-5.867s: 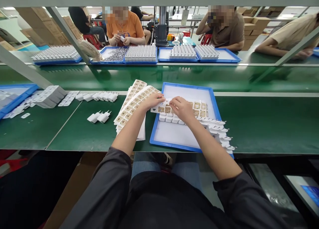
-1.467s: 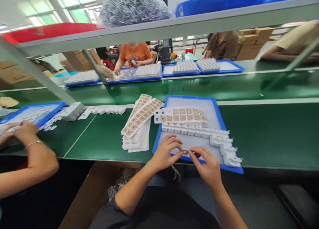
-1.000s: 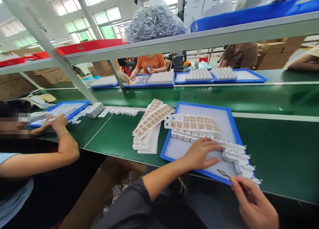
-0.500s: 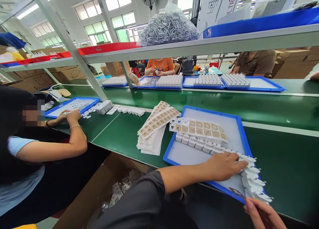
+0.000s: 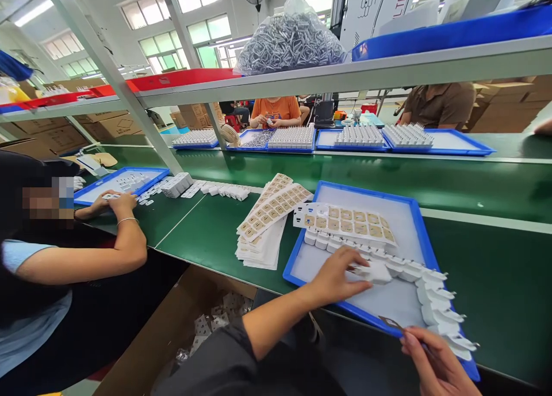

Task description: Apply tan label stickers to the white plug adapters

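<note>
Ref. landmark: near tray (image 5: 425,229), white base w/ blue rim, at front edge of green worktop (image 5: 211,235).

R hand (image 5: 435,361): at near tray's front rim, R side. Thumb & fingertip pinch one end of brown label (image 5: 390,322); free end points L, over rim. L hand (image 5: 338,278): above near tray's front half, digits clamped on prong end of white adapter (image 5: 375,271), body pointing R. Clearance to tray base: cannot tell. Hands apart; adapter & label not touching.

Adapter row (image 5: 435,298): on near tray, beyond L hand, bending along tray's R side toward front R corner. Label sheet (image 5: 360,222): on near tray, behind row, L end overhanging tray's L rim; some places at that end lack brown. Sheet stack (image 5: 267,215): on worktop, L of near tray, fanned. Loose adapters (image 5: 228,190): farther L of near tray, toward worktop's back edge. Co-worker's hand (image 5: 124,203): well L of near tray. Far tray (image 5: 457,140): well behind near tray. Bag of metal parts (image 5: 293,45): on shelf (image 5: 388,71), above & behind near tray.

Step in hand (judged): 1 adapter & 1 label picked up, not yet joined. Next move (judged) calls for: adapter face turned to R hand, hands brought together over near tray, label edges aligned, then pressed flat. Caution: label looks thin, prob. adhesive; grip edge only, avoid creasing.
</note>
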The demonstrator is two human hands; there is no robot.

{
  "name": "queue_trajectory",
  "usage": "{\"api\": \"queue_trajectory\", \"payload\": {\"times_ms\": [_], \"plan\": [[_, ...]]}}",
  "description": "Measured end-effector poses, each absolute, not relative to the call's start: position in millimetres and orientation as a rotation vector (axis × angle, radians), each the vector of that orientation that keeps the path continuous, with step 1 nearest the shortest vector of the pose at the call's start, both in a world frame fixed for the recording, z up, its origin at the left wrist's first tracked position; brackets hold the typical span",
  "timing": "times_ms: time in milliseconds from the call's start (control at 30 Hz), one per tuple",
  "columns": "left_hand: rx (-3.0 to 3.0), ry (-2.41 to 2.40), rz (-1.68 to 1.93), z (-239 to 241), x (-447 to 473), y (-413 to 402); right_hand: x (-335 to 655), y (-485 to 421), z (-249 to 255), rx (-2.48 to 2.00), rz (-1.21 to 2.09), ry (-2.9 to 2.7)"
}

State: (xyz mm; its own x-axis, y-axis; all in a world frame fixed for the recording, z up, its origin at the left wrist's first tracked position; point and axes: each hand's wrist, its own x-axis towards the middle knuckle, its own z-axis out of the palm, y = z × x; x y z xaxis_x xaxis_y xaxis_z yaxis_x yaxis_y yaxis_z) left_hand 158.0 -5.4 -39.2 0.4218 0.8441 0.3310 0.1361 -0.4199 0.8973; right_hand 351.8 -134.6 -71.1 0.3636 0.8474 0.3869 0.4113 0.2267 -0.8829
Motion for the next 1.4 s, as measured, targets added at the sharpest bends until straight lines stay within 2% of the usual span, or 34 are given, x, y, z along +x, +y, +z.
{"api": "queue_trajectory", "payload": {"times_ms": [200, 433, 633, 900, 1133, 1400], "plan": [[0.980, 0.823, 1.263, -50.9, 82.6, -49.7, 294.0, -122.7, -49.9, -1.123, 0.765, -1.318], [0.704, 0.812, 1.274, -54.9, 53.7, -85.9, 238.9, -104.6, -40.8, -0.928, 1.147, -1.267], [0.739, 0.797, 1.222, -59.8, 46.1, -86.3, 221.8, -98.4, -34.2, -0.858, 1.358, -1.118], [1.075, 0.772, 1.187, -71.4, 40.1, -82.8, 219.0, -94.9, -40.1, -0.842, 1.498, -0.953], [1.417, 0.983, 1.124, -69.7, 34.3, -89.7, 216.4, -94.1, -39.9, -0.898, 1.532, -0.906], [1.373, 0.992, 1.125, -63.0, 35.5, -90.6, 224.0, -98.9, -35.3, -0.955, 1.521, -0.913]]}}
